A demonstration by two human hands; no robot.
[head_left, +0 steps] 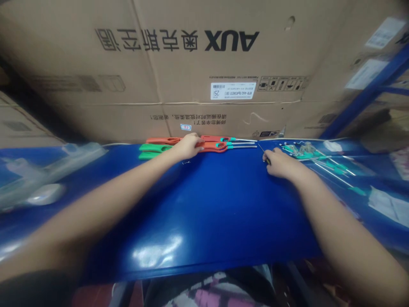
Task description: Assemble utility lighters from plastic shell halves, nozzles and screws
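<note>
At the back of the blue table, a row of long-nosed gas lighters lies against the cardboard. My left hand (188, 146) is closed over an orange lighter (212, 147), whose metal nose points right. Behind it lies a red lighter (215, 139); green lighter handles (153, 150) show left of my wrist. To the right of the metal noses, my right hand (276, 163) is closed on a thin pointed tool with a dark handle (267, 160). Its slim tip reaches toward the lighter ends, and I cannot tell whether it touches them.
A large cardboard box (179, 76) walls off the back. Loose metal rods with green parts (332, 164) lie at the right, near a white paper (388, 204). Clear plastic bags (47, 170) and a tape roll (46, 194) lie at the left. A blue post (364, 94) stands right.
</note>
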